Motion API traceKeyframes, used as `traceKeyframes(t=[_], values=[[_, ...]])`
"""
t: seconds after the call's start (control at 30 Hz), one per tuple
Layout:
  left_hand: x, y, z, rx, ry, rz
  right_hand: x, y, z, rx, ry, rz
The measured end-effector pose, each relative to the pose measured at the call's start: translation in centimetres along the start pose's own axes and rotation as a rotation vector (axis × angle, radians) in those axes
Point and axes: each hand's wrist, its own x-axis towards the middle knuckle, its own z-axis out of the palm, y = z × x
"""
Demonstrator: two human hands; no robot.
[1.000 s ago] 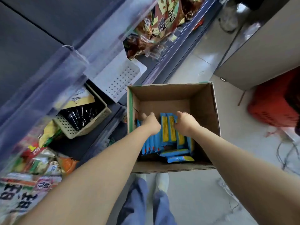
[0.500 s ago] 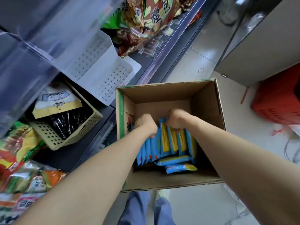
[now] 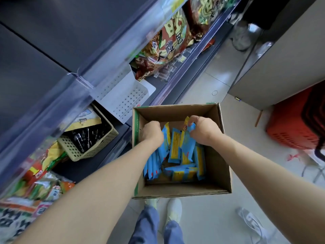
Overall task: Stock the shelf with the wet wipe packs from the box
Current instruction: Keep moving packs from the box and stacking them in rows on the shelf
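An open cardboard box [image 3: 223, 155] stands on the floor by the shelf, holding several blue and yellow wet wipe packs [image 3: 182, 171]. Both hands are inside it. My left hand [image 3: 152, 132] is closed over the tops of the upright packs at the box's left side. My right hand [image 3: 202, 129] pinches the top edges of a few packs [image 3: 187, 147] and holds them tilted above the rest. An empty white perforated bin [image 3: 126, 99] sits on the shelf just left of the box.
A beige basket [image 3: 98, 145] with dark items sits on the lower shelf. Snack bags [image 3: 165, 46] fill the shelf further along, and more bags [image 3: 35, 182] lie at the near left. A red basket [image 3: 295, 124] stands right. My feet [image 3: 174, 208] are below the box.
My right hand has risen and pulled a few packs up out of the row. The view has shifted so the box sits lower and farther right.
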Motion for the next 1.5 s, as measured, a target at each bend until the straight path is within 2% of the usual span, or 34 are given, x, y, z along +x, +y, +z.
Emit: traceKeyframes(t=[0.1,0.2,0.33,0.5,0.63,0.73,0.83,0.9,1.03,1.1,1.2,1.27,1.4,1.5], values=[[-2.8,1.6,-3.1,-0.095,-0.103,-0.001,-1.9,-0.8,-2.7,0.004,0.023,0.002],[-6.2,3.2,-6.7,-0.064,-0.152,0.101,-4.4,-1.9,-6.1,0.005,0.061,-0.007],[-10.4,5.2,-12.4,-0.074,-0.107,0.178,-9.2,-4.4,-12.1,0.026,0.127,-0.059],[-16.5,7.2,-21.6,-0.409,-0.096,0.205,-15.6,-9.1,-20.0,0.129,0.214,-0.146],[-23.1,7.4,-30.3,-0.497,-0.046,0.339,-20.8,-14.1,-25.3,0.208,0.329,-0.327],[-28.9,6.8,-35.7,-0.403,0.122,0.453,-24.7,-18.6,-28.1,0.359,0.407,-0.455],[-33.3,5.2,-40.1,-0.324,0.384,0.508,-28.0,-23.0,-29.6,0.592,0.419,-0.606],[-36.1,3.8,-42.9,-0.297,0.547,0.533,-29.7,-26.0,-30.5,0.647,0.411,-0.699],[-41.5,0.3,-48.6,-0.200,0.766,0.549,-33.2,-32.5,-31.2,0.703,0.419,-0.864],[-43.1,-2.1,-51.5,-0.133,0.895,0.518,-34.7,-36.0,-31.0,0.665,0.434,-0.971],[-44.6,-6.8,-55.5,-0.093,0.993,0.431,-36.6,-41.3,-30.4,0.476,0.530,-1.103],[-45.0,-10.5,-57.9,-0.074,1.026,0.341,-37.3,-44.9,-29.9,0.398,0.575,-1.164],[-44.1,-17.1,-62.2,-0.063,1.093,0.191,-37.3,-52.0,-27.7,0.201,0.553,-1.303],[-42.5,-20.6,-63.7,-0.013,1.064,0.121,-36.5,-56.8,-25.6,-0.027,0.527,-1.382]])
